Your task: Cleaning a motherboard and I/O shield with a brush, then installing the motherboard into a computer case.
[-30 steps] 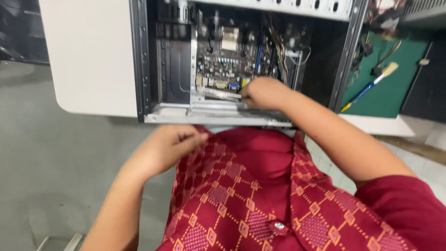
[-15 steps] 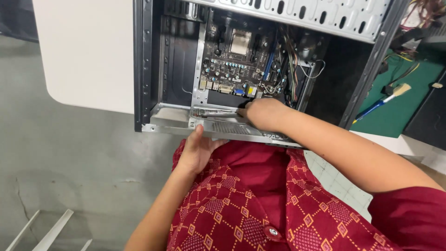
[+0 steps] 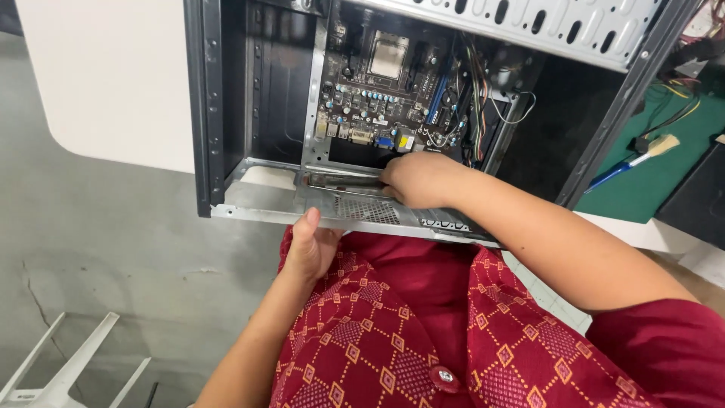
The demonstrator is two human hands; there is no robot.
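An open desktop computer case (image 3: 226, 113) is seen lying on its side at the edge of a white bench (image 3: 113, 83), its open side turned toward the person. The motherboard (image 3: 393, 91) is fixed to the far wall of the case, with a bundle of cables (image 3: 472, 98) beside it.

The right hand (image 3: 419, 180) is reached inside, low in the case, and is curled over a slim metal part (image 3: 340, 181) lying along the bottom panel just below the motherboard; the fingertips are hidden, so how firmly the part is gripped cannot be told. The left hand (image 3: 310, 245) is held outside, thumb up against the lower metal edge (image 3: 332, 217) of the case, fingers loosely bent; nothing is grasped, the edge is only touched or steadied.

The case is judged to be stiff sheet steel, fairly heavy, with thin edges that may be sharp; it is best held by the folded frame rim rather than the perforated panel. The motherboard is judged fragile and is best left untouched on its face. The metal part looks light and rigid.

A blue-handled brush (image 3: 634, 160) lies well apart on a green mat (image 3: 664, 181).
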